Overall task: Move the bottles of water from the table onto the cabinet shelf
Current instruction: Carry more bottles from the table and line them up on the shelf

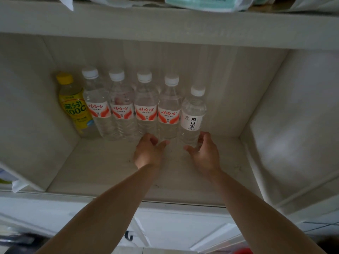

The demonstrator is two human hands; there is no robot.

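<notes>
On the cabinet shelf [113, 173] a row of bottles stands along the back wall: several clear water bottles with red-and-white labels [145, 111] and white caps, and at the right end a water bottle with a white label [192, 114]. My left hand [148, 153] hovers at the foot of the red-label bottles, fingers loosely curled, its thumb just reaching the base of the rightmost one, holding nothing. My right hand [203, 154] cups the base of the white-label bottle, thumb on its left, fingers on its right.
A yellow drink bottle [75, 105] stands at the left end of the row. The upper shelf board [165, 24] hangs close above the caps, with bags on top. Cabinet side walls [293, 116] close in both sides. Room remains right of the white-label bottle.
</notes>
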